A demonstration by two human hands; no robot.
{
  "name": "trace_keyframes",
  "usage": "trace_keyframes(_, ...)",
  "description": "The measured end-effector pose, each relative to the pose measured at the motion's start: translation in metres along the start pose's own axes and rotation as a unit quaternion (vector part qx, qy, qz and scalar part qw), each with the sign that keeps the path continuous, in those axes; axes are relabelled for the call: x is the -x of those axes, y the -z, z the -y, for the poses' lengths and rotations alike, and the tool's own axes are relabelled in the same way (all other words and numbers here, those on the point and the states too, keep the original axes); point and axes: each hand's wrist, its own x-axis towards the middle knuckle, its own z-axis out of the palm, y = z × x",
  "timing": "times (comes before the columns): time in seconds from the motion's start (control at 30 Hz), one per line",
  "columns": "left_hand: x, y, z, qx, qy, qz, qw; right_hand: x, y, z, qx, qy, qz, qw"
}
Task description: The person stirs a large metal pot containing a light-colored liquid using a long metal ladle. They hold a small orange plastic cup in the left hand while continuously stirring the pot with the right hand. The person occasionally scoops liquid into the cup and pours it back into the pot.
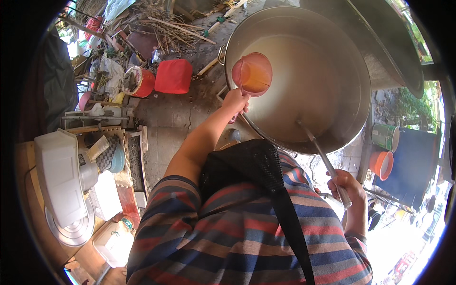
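My left hand (236,101) grips the handle of a pink plastic pitcher (239,76), which holds an orange-yellow liquid (257,76). The pitcher is over the left rim of a large metal pot (363,96). Cloudy, pale liquid (285,67) fills the lower part of the pot, and a haze hangs over it. In my right hand (348,185) is the upper end of a long metal-handled tool (324,156). The tool slants over the pot's near right rim, and its lower end is hidden in the liquid.
To the left on the ground are a red block-shaped object (173,76) and a red bucket (142,82). A bench with a white plastic tub (58,174) stands at lower left. Right of the pot are a green can (386,137) and an orange bucket (381,165). Sticks (181,30) litter the far ground.
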Motion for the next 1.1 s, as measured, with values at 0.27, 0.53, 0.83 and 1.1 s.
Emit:
trace_keyframes(0.27, 0.003, 0.0, -0.003, 0.006, 0.005, 0.001, 1.0, -0.054, 0.016, -0.02, -0.328, -0.02, 0.244, 0.913)
trace_keyframes(0.53, 0.001, -0.001, 0.0, 0.013, 0.007, -0.011, 1.0, -0.1, 0.007, -0.028, -0.44, 0.028, 0.334, 0.833)
trace_keyframes(0.83, 0.002, -0.002, -0.002, 0.005, 0.015, -0.011, 1.0, -0.133, 0.003, -0.017, -0.462, 0.078, 0.343, 0.814)
trace_keyframes(1.1, 0.006, -0.001, -0.005, 0.003, 0.019, -0.018, 1.0, -0.142, 0.015, -0.005, -0.435, 0.15, 0.305, 0.834)
